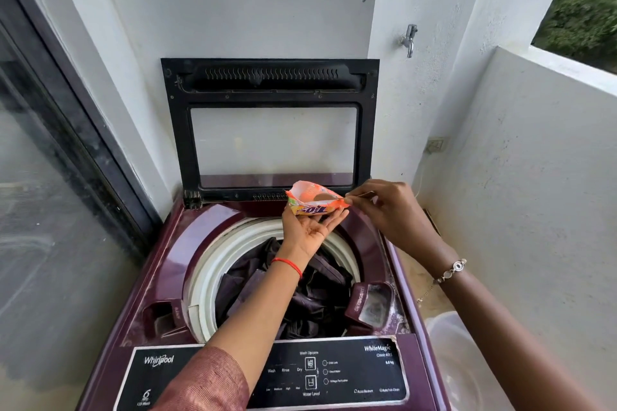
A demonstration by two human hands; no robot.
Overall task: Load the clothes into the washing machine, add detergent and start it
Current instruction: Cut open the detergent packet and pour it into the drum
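A maroon top-loading washing machine (160, 277) stands with its black-framed lid (270, 83) raised against the wall. Dark clothes (310, 297) fill the white-rimmed drum. An orange detergent sachet (314, 202), its top torn open, hangs over the back of the drum. My left hand (310, 227) supports the sachet from below, palm up, thumb on its left edge. My right hand (384, 207) pinches the sachet's right corner between thumb and fingertip. At the drum's right front sits a detergent drawer (374, 305), pulled open.
The black control panel (334, 374) runs along the machine's front edge. A clear plastic tub (457, 354) stands on the floor to the right. A tap (409, 38) and a wall socket (435, 144) are on the white walls. A glass door (40, 193) lies left.
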